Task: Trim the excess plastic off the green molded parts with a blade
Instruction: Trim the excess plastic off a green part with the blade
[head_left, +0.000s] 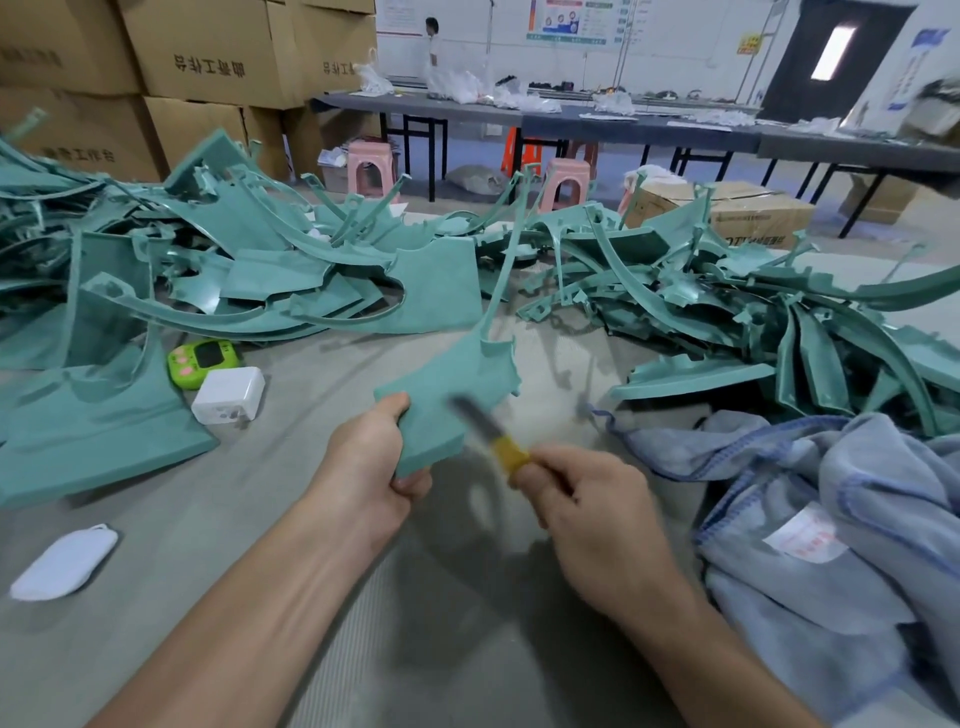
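From the head view, the left hand (374, 462) grips the near corner of a flat teal-green moulded plastic panel (447, 395), thumb on top and fingers curled beneath, holding it up above the grey mat (311, 519). The right hand (582, 499) is clenched round a yellow-handled utility knife with a dark blade (498, 441), which is blurred across the panel's face, so whether it touches cannot be told.

The panel has ragged tabs and a long thin strip rising from its far edge, so I judge this piece not yet trimmed. Large heaps of similar green parts lie to the left (208, 260) and right (727, 301); which are finished cannot be told, but much seems left.

The stacked brown cardboard boxes (208, 52) bear dark printed characters; the white tag on the crumpled blue-grey cloth (800, 535) carries red print too blurred to read.
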